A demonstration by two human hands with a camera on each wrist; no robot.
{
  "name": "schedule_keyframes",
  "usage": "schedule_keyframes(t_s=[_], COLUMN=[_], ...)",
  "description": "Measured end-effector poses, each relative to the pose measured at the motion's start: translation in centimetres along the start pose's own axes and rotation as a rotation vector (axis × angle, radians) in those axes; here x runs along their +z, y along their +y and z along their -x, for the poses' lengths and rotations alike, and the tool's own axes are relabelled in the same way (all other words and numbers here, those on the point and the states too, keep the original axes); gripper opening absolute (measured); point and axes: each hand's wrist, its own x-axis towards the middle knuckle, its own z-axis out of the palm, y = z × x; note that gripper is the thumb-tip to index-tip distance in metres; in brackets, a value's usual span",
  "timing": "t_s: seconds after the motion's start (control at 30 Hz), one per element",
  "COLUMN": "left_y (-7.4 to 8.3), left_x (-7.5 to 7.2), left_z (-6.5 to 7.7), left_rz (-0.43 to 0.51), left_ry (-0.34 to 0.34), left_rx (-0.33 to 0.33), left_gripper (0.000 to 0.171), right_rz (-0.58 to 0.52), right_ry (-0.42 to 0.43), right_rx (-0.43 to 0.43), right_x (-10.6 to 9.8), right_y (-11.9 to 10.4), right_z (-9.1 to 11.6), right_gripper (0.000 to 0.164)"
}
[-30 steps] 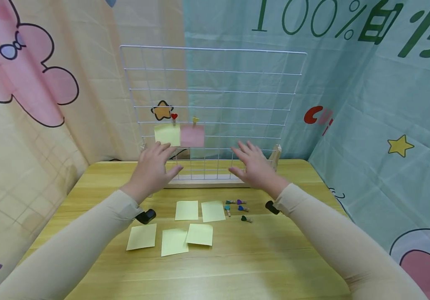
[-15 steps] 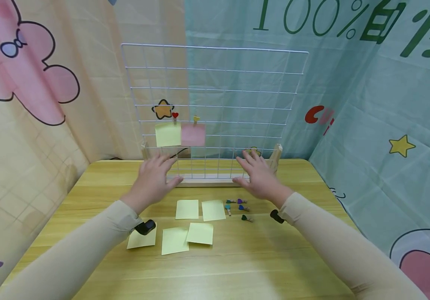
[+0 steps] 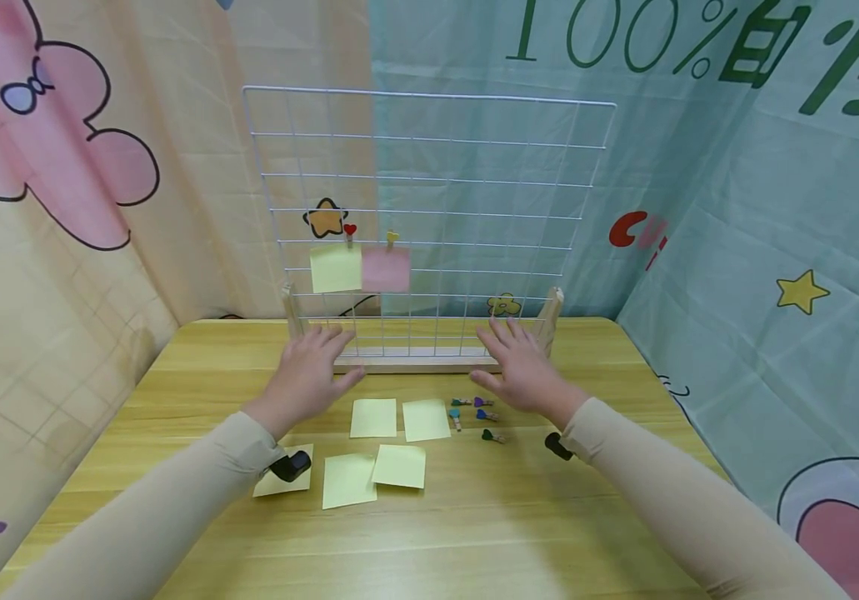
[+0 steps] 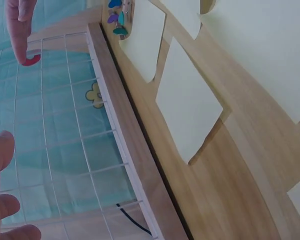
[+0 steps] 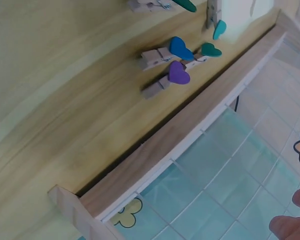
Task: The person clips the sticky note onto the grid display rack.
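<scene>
My left hand (image 3: pixel 309 375) hovers over the table, left of centre, fingers spread and holding nothing. To the right, my right hand (image 3: pixel 526 375) is held the same way, also bare. Both are in front of a white wire grid (image 3: pixel 429 95) standing upright in a wooden base (image 3: pixel 414 365). On its left part hang a yellow sticky note (image 3: pixel 336 268) under a red heart clip (image 3: pixel 350 230) and a pink note (image 3: pixel 387 271) under a yellow clip (image 3: pixel 392 239). Just below my right hand lie small clothespins, with a purple heart (image 5: pixel 179 73) and a blue heart (image 5: pixel 180 48) among them.
Several loose yellow notes (image 3: pixel 373 418) lie on the wooden table (image 3: pixel 474 533), two of them overlapping at the front. A dark green heart clothespin (image 3: pixel 493 436) sits slightly apart. Printed curtains (image 3: pixel 736 250) enclose the table at the back and sides.
Both hands have drawn down and back from the grid towards the table's front, fingers still spread. The hanging notes and the things on the table stay put.
</scene>
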Motion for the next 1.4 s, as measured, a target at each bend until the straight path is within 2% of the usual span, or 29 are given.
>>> schedule_keyframes(t_s=[0.13,0.8,1.2,1.4], left_y=[0.0,0.1,0.2,0.1], left_x=[0.4,2.1,2.7,3.0], left_z=[0.3,0.8,1.3,1.3], left_rz=[0.007,0.012,0.046,0.059], left_ry=[-0.027,-0.074,-0.086,-0.115], left_rx=[-0.01,-0.021,-0.016,-0.023], left_gripper=[0.077,0.078,0.076,0.076], right_rz=[-0.002,-0.001,-0.005,-0.037], right_ry=[-0.004,-0.049,-0.098,-0.137], right_rx=[-0.008,0.009,0.009,0.018], right_x=[0.5,2.1,2.9,3.3], right_y=[0.2,0.1,0.3,0.6], right_z=[0.3,1.3,1.6,1.8], right_gripper=[0.081,0.079,0.065,0.062])
